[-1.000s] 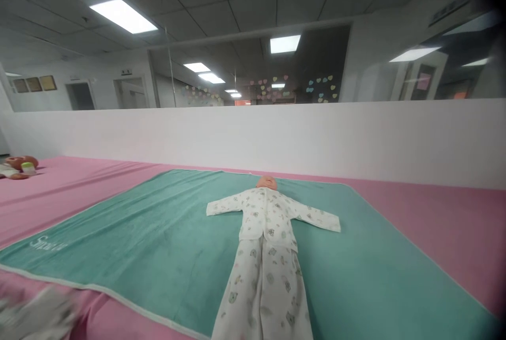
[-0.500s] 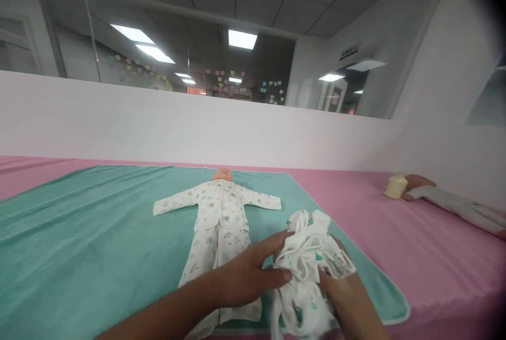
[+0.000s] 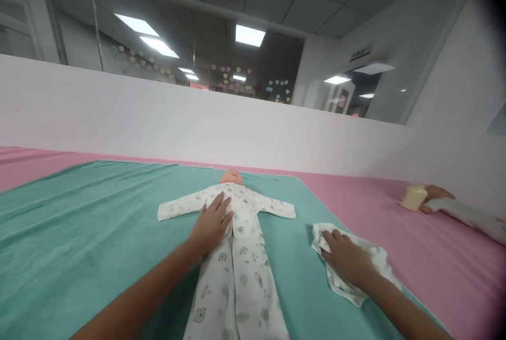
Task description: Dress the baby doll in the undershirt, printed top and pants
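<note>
A peach-colored plastic baby doll (image 3: 232,177) lies on its back on a big, soft green towel (image 3: 79,213). It wears a white cotton baby suit with small bear prints (image 3: 245,277). The sleeves stretch out straight to the left and right. The legs of the suit point toward the person and run off the near edge of the view.

The person's left hand (image 3: 211,225) is open and flat on the front of the suit. Its fingers are spread and point toward the doll's head. It is not clenched and does not grab the suit.

The person's right hand (image 3: 348,258) rests on a crumpled white cloth (image 3: 348,290). The fingers bend down on top of the cloth, but you cannot tell if they grip it. The cloth lies on the green towel, to the right of the doll and close to the towel's right edge.

A bright pink mat (image 3: 466,277) lies under the towel. Far off on the right, a pale yellow bottle (image 3: 413,197) touches a small hand in a pale sleeve (image 3: 437,192). A low white wall (image 3: 118,118) runs along the far side of the mat.
</note>
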Demonstrator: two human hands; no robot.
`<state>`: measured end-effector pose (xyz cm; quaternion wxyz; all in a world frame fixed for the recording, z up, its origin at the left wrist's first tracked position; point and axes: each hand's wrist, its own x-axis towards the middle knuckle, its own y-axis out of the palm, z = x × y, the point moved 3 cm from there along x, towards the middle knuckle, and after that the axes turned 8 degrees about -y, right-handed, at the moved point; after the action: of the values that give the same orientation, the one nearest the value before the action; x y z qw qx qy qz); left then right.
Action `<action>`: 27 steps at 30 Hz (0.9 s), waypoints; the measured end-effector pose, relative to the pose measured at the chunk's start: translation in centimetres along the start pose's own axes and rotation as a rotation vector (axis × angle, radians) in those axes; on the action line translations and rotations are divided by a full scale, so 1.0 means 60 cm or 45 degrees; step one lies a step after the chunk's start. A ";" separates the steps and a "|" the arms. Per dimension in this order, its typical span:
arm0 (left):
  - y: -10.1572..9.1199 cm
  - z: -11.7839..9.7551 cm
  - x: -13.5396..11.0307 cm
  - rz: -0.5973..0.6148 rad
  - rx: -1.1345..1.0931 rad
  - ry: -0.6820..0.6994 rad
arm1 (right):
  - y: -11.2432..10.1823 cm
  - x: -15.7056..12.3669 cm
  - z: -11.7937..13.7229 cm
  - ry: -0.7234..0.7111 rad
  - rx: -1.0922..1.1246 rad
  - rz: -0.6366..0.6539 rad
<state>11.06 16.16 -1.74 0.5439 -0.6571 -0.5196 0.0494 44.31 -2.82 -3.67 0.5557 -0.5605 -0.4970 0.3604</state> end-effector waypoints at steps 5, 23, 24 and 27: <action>0.012 0.047 -0.005 0.110 -0.310 -0.065 | -0.069 0.055 0.088 -0.023 -0.070 -0.083; -0.001 0.082 0.006 -0.183 -0.574 -0.283 | -0.091 0.341 0.405 -0.023 0.606 -0.155; -0.001 0.082 0.007 -0.186 -0.562 -0.286 | -0.087 0.340 0.400 -0.044 0.634 -0.176; -0.002 0.081 0.017 -0.225 -0.503 -0.321 | -0.076 0.342 0.389 -0.124 0.759 -0.245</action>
<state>8.35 20.11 -3.09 0.3380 -0.6913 -0.6383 -0.0191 26.31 22.49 1.02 0.7026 -0.3055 -0.4464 0.4623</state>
